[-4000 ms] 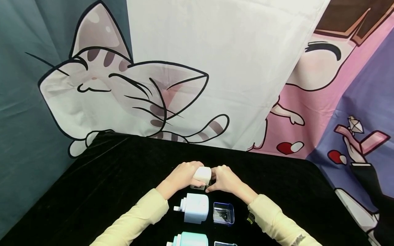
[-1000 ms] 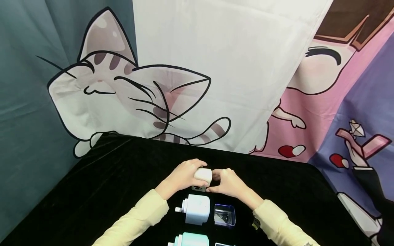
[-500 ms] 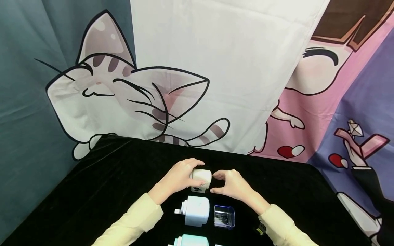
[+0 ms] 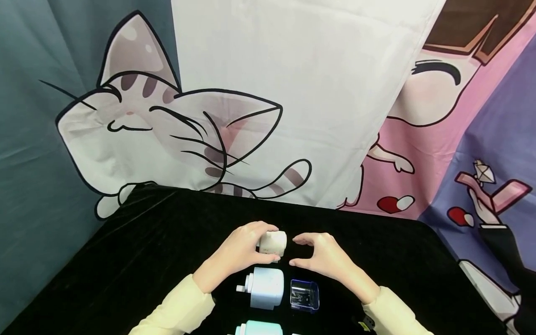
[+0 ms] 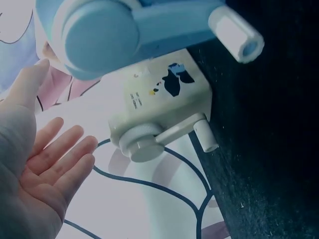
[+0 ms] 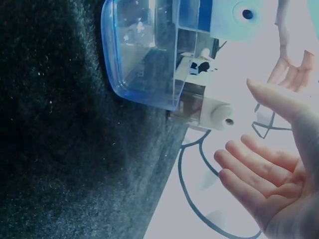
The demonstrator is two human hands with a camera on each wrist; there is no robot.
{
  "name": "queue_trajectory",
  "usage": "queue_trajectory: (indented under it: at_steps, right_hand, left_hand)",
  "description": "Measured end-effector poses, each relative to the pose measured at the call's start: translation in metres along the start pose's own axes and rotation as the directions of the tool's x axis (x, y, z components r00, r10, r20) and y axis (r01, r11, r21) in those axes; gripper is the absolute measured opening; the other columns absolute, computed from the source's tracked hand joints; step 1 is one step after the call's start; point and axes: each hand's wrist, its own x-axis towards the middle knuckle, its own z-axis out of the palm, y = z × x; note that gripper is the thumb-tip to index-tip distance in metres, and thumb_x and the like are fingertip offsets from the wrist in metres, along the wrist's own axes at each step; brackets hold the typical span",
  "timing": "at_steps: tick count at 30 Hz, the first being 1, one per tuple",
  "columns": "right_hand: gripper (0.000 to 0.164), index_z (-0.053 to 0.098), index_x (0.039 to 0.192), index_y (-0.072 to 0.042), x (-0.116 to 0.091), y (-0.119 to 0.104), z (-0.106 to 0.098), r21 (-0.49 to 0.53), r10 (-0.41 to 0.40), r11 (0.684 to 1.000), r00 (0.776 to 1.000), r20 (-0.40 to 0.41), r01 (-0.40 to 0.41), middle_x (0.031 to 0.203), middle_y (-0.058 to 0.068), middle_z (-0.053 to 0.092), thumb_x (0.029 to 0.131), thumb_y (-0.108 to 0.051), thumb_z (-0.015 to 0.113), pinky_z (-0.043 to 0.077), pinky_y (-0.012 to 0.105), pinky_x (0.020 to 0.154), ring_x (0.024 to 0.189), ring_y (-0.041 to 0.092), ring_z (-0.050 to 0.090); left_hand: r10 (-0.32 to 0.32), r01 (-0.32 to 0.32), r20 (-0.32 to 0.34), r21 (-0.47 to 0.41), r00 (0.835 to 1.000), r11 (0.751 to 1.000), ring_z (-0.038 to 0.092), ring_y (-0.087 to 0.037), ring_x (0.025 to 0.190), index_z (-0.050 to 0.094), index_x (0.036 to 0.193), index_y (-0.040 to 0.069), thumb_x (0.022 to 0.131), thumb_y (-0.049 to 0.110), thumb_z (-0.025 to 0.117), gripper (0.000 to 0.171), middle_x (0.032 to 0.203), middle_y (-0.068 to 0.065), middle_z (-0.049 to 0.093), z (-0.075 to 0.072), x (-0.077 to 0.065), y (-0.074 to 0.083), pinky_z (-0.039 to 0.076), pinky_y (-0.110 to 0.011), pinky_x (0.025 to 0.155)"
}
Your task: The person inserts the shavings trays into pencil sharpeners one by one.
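A cream hand-crank pencil sharpener stands on the black cloth, with a dark cartoon print on its side and its crank showing in the left wrist view. My left hand is around its left side in the head view; the left wrist view shows this hand's fingers spread apart from the body. To the right of the sharpener, my right hand is held with thumb and fingers parted and nothing between them. A smoky see-through drawer sits in the cream sharpener's lower part.
Nearer me stands a light-blue crank sharpener, its clear blue-edged drawer lying separately to its right. A teal sharpener is cut off at the bottom edge. Behind the black cloth hangs a cartoon cat curtain.
Both hands were at the cream sharpener earlier. My right hand has since drawn off to the right, and my left hand has loosened and shifted slightly left.
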Motion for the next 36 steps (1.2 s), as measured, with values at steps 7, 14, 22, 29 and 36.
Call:
queue_trajectory:
  at_steps: [7,14,22,29,36]
  right_hand:
    - [0.051,0.065,0.104,-0.015,-0.010,-0.003,-0.003,-0.005,0.012,1.000,1.000,-0.015,-0.012,0.100,-0.002,0.067,0.068,-0.049,0.074,0.050,0.032,0.079,0.092,0.007,0.058]
    - [0.051,0.065,0.105,-0.014,-0.022,-0.007,-0.004,-0.007,0.022,1.000,1.000,-0.020,-0.023,0.102,-0.005,0.066,0.068,-0.047,0.074,0.050,0.033,0.080,0.094,0.006,0.057]
    - [0.050,0.065,0.106,-0.018,-0.036,-0.015,-0.005,0.009,0.025,1.000,1.000,-0.014,-0.025,0.102,-0.009,0.065,0.069,-0.051,0.072,0.050,0.030,0.079,0.093,0.004,0.056]
    - [0.049,0.065,0.105,-0.014,-0.051,-0.013,0.002,0.029,0.017,0.999,1.000,0.014,-0.017,0.103,-0.006,0.065,0.070,-0.047,0.074,0.050,0.030,0.079,0.093,0.005,0.057]
    - [0.054,0.064,0.105,-0.012,-0.062,-0.007,0.008,0.048,0.025,0.998,0.998,0.052,-0.027,0.103,-0.002,0.066,0.070,-0.052,0.071,0.051,0.032,0.078,0.092,0.007,0.058]
  left_hand:
    - [0.008,-0.008,0.002,0.003,1.000,1.000,0.056,-0.012,0.090,0.057,0.117,0.016,0.072,0.044,0.072,0.055,0.110,0.003,0.059,-0.002,-0.008,0.006,0.049,-0.029,0.077]
    - [-0.004,0.004,0.026,0.015,1.000,1.000,0.055,-0.011,0.094,0.055,0.118,0.017,0.073,0.048,0.070,0.056,0.111,0.002,0.060,-0.004,-0.017,0.011,0.049,-0.031,0.081]
    - [-0.002,-0.001,0.070,0.040,0.998,0.999,0.053,-0.007,0.097,0.057,0.115,0.015,0.075,0.057,0.064,0.058,0.109,0.002,0.060,0.001,-0.030,0.015,0.049,-0.030,0.083]
    - [-0.003,-0.001,0.091,0.047,0.996,0.999,0.052,-0.007,0.090,0.058,0.110,0.015,0.072,0.062,0.063,0.061,0.105,0.003,0.060,0.009,-0.042,0.016,0.049,-0.028,0.076]
    - [-0.022,0.016,0.139,0.046,0.990,0.999,0.050,-0.008,0.085,0.057,0.111,0.017,0.069,0.066,0.062,0.064,0.104,0.005,0.060,0.018,-0.049,0.015,0.046,-0.023,0.067]
